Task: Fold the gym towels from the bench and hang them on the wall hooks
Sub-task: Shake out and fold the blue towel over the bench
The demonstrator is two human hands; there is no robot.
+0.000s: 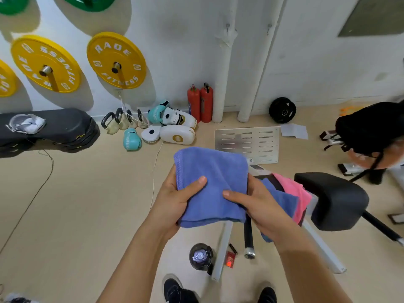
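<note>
A folded blue towel [215, 176] is held in front of me at chest height, above the floor. My left hand [175, 200] grips its left edge, thumb on top. On the towel's right edge sits my right hand [260, 202], its thumb pressed across the top face. Behind my right hand, another blue towel [284, 200] and a pink towel [299, 193] lie draped over the bench [330, 200], a black padded seat on a white frame. Two small wall hooks [227, 26] [269, 26] stick out of the white wall high up.
Yellow weight plates [115, 60] hang on the wall at left. Two red fire extinguishers [200, 103], boxing gloves and white pads [175, 127] lie by the wall. A dark bottle [200, 256] stands by my feet. Another person's dark head [373, 130] is at right.
</note>
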